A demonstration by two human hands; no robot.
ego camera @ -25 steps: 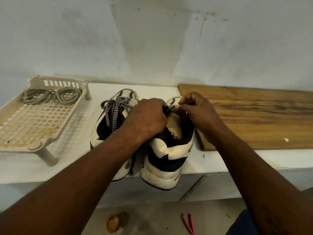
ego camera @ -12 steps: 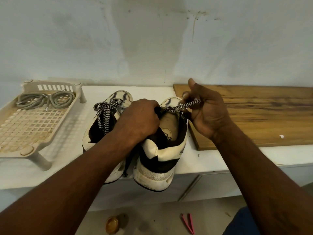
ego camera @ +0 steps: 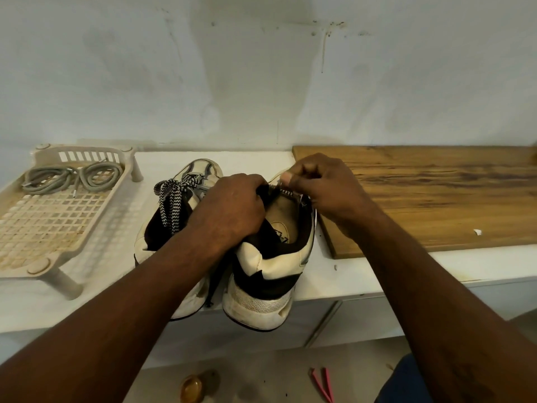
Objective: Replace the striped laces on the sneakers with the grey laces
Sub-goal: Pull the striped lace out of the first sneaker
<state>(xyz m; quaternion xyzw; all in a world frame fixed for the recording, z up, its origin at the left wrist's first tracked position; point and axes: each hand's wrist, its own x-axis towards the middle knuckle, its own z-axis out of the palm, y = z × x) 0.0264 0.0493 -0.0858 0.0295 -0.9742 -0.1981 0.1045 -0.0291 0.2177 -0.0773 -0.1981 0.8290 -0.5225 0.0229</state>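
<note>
View from the head camera over a white counter (ego camera: 348, 274) set against a pale wall.

The left hand (ego camera: 232, 207) is curled over the tongue and collar of the held sneaker (ego camera: 270, 257), gripping it. This sneaker stands heel toward the viewer, and its heel overhangs the counter edge at 6 o'clock. The right hand (ego camera: 325, 187), at 1 o'clock from the shoe opening, pinches the striped lace (ego camera: 290, 194) between thumb and fingers. A short length of the lace runs taut from the pinch to the eyelets under the left hand.

The second sneaker (ego camera: 203, 173) lies just beside the first at its 9 o'clock, partly hidden by the left forearm. The second striped lace (ego camera: 171, 199) is laced in it and drapes into the shoe opening.

The grey laces (ego camera: 69, 177) lie coiled at the far end of a beige lattice tray (ego camera: 43, 228), at 10 o'clock from the sneakers and well apart from both hands. A wooden board (ego camera: 421, 199) lies on the counter at 3 o'clock, beside the held sneaker.
</note>
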